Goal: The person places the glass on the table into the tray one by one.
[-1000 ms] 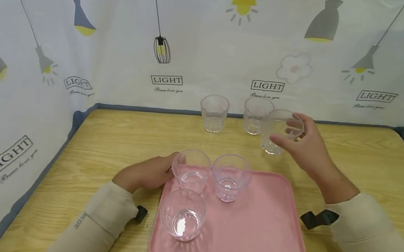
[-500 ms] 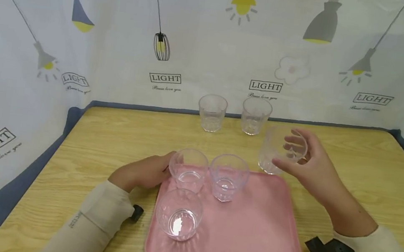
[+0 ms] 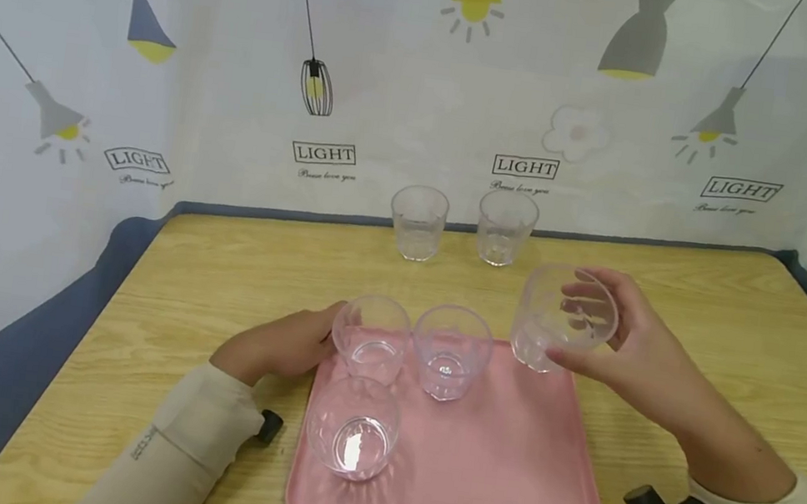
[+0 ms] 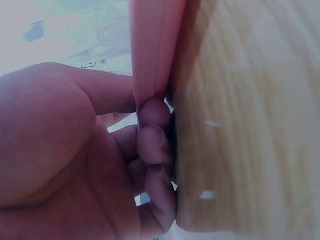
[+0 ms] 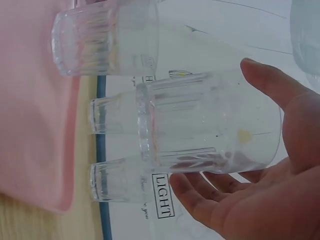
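My right hand (image 3: 634, 348) grips a clear plastic cup (image 3: 553, 329), thumb on one side and fingers on the other. This cup is slightly tilted above the far right corner of the pink tray (image 3: 487, 498); the right wrist view shows the held cup (image 5: 210, 125) apart from the tray. At the tray's far left corner, my left hand (image 3: 286, 343) holds the edge, its fingers (image 4: 155, 145) curled against the rim in the left wrist view. Three clear cups stand on the tray: a back left cup (image 3: 370, 340), a second back cup (image 3: 450, 354) and a front left cup (image 3: 354, 431).
Two more clear cups, a left one (image 3: 418, 224) and a right one (image 3: 504, 229), stand at the back of the wooden table (image 3: 235, 265). Behind them hangs a white lamp-printed cloth (image 3: 410, 76). The tray's right and front parts carry no cups.
My right hand has brought its cup from beside the back cups towards me, to above the tray's far right corner. My left hand stays at the tray's edge. The view has shifted slightly.
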`<action>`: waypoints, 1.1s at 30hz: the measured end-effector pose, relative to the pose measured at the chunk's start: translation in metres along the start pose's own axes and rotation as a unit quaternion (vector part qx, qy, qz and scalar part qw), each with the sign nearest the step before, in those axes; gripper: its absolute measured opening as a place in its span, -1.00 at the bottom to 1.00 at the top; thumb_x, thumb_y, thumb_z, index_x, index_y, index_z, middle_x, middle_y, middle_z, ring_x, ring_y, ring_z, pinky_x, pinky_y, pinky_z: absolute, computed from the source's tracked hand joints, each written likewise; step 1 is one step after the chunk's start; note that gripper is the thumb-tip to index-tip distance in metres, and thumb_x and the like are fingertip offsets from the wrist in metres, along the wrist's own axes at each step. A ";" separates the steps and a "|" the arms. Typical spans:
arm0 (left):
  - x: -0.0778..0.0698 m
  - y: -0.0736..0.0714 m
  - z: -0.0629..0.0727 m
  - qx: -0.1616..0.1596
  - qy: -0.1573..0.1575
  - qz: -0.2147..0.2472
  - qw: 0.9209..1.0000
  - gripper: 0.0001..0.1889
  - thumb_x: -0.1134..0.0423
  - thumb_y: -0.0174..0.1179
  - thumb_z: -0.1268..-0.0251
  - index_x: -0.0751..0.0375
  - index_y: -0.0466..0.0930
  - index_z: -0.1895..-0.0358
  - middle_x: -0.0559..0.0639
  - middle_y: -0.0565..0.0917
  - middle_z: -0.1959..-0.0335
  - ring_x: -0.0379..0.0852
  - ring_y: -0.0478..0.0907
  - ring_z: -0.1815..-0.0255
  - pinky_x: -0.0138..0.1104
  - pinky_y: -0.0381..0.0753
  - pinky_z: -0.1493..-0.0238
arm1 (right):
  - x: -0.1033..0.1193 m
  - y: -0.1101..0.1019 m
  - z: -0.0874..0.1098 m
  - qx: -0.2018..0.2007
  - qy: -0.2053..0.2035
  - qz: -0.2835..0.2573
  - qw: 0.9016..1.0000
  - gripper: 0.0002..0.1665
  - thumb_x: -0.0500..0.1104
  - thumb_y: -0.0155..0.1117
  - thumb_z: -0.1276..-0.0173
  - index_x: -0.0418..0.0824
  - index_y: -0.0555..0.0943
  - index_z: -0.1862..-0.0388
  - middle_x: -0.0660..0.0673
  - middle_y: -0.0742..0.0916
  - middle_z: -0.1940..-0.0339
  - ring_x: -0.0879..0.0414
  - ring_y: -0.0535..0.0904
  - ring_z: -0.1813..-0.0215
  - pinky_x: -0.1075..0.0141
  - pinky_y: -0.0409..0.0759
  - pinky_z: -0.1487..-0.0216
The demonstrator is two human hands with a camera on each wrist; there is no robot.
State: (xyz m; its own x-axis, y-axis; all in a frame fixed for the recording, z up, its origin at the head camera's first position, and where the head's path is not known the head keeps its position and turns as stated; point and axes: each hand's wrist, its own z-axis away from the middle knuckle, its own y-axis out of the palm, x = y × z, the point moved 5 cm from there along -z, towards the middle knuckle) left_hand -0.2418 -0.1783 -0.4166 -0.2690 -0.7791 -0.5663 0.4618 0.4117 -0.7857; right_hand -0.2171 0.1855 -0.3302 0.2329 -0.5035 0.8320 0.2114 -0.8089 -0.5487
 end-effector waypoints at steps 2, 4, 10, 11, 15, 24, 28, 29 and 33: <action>0.001 0.000 0.000 0.000 -0.002 0.001 1.000 -0.62 0.02 -0.15 -0.63 -0.03 0.26 -0.38 0.12 0.55 -0.32 0.11 0.46 -0.38 0.06 0.39 -0.44 | 0.005 0.001 0.003 0.006 -0.017 0.001 1.000 0.08 -0.16 0.56 -0.17 -0.07 0.10 -0.53 -0.14 0.48 -0.35 0.02 0.47 -0.35 0.65 0.45 -0.11; 0.002 -0.001 0.000 0.001 -0.004 0.004 1.000 -0.61 0.01 -0.15 -0.63 -0.04 0.26 -0.39 0.12 0.54 -0.33 0.12 0.46 -0.39 0.07 0.38 -0.44 | 0.010 0.003 0.005 0.014 -0.034 -0.003 0.999 0.07 -0.19 0.57 -0.16 -0.07 0.12 -0.51 -0.11 0.49 -0.33 0.15 0.48 -0.31 0.65 0.46 -0.13; 0.002 -0.001 -0.001 0.004 -0.003 0.002 1.000 -0.60 0.04 -0.16 -0.64 -0.02 0.23 -0.41 0.14 0.52 -0.35 0.13 0.44 -0.40 0.06 0.37 -0.45 | 0.023 0.010 0.016 0.040 -0.082 -0.024 0.996 0.07 -0.29 0.56 -0.13 -0.01 0.15 -0.51 -0.10 0.49 -0.32 0.32 0.47 -0.28 0.64 0.44 -0.21; 0.001 -0.001 -0.001 0.003 -0.002 0.002 1.000 -0.60 0.04 -0.16 -0.63 -0.02 0.23 -0.41 0.14 0.52 -0.35 0.12 0.44 -0.40 0.05 0.37 -0.45 | 0.026 0.011 0.017 0.043 -0.087 -0.025 0.995 0.08 -0.30 0.56 -0.13 0.00 0.15 -0.51 -0.10 0.49 -0.33 0.31 0.47 -0.29 0.64 0.44 -0.23; 0.001 -0.001 -0.001 0.002 0.003 0.001 1.000 -0.59 0.03 -0.16 -0.63 -0.02 0.23 -0.42 0.14 0.53 -0.35 0.13 0.44 -0.40 0.06 0.37 -0.45 | 0.035 0.016 0.023 0.054 -0.105 -0.034 0.992 0.09 -0.33 0.56 -0.12 -0.05 0.15 -0.52 -0.13 0.48 -0.34 0.28 0.48 -0.31 0.60 0.46 -0.25; -0.002 -0.002 0.000 -0.001 0.006 0.005 1.000 -0.61 0.02 -0.14 -0.63 -0.03 0.25 -0.39 0.13 0.54 -0.32 0.12 0.46 -0.38 0.07 0.38 -0.44 | 0.049 0.030 0.036 0.085 -0.127 -0.065 0.986 0.07 -0.34 0.58 -0.08 -0.04 0.20 -0.48 -0.07 0.50 -0.33 0.16 0.53 -0.28 0.55 0.47 -0.26; -0.003 -0.003 0.000 -0.003 0.006 0.003 1.000 -0.57 0.02 -0.14 -0.63 -0.03 0.23 -0.44 0.14 0.52 -0.34 0.12 0.44 -0.39 0.06 0.36 -0.46 | 0.053 0.037 0.041 0.095 -0.130 -0.080 0.984 0.09 -0.32 0.62 -0.04 -0.03 0.21 -0.47 -0.04 0.50 -0.35 0.15 0.52 -0.29 0.50 0.51 -0.25; -0.003 -0.003 0.001 -0.003 0.006 0.004 1.000 -0.57 0.02 -0.14 -0.63 -0.03 0.23 -0.44 0.14 0.53 -0.34 0.12 0.44 -0.40 0.06 0.36 -0.46 | 0.054 0.039 0.042 0.098 -0.128 -0.086 0.983 0.09 -0.32 0.62 -0.04 -0.02 0.21 -0.47 -0.02 0.50 -0.35 0.15 0.51 -0.30 0.49 0.51 -0.25; -0.003 -0.003 0.003 -0.003 0.004 -0.004 1.000 -0.54 0.05 -0.14 -0.63 0.01 0.20 -0.47 0.19 0.51 -0.36 0.17 0.44 -0.40 0.08 0.35 -0.46 | 0.056 0.047 0.046 0.116 -0.120 -0.099 0.981 0.08 -0.26 0.64 -0.03 0.01 0.23 -0.46 0.00 0.50 -0.37 0.14 0.50 -0.33 0.45 0.53 -0.26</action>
State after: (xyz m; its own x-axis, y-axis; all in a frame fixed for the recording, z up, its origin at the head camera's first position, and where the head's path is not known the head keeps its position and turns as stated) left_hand -0.2400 -0.1788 -0.4119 -0.2788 -0.7784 -0.5624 0.4553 0.4085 -0.7911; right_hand -0.1506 0.1328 -0.3133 0.3760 -0.2345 0.8964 0.4794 -0.7786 -0.4048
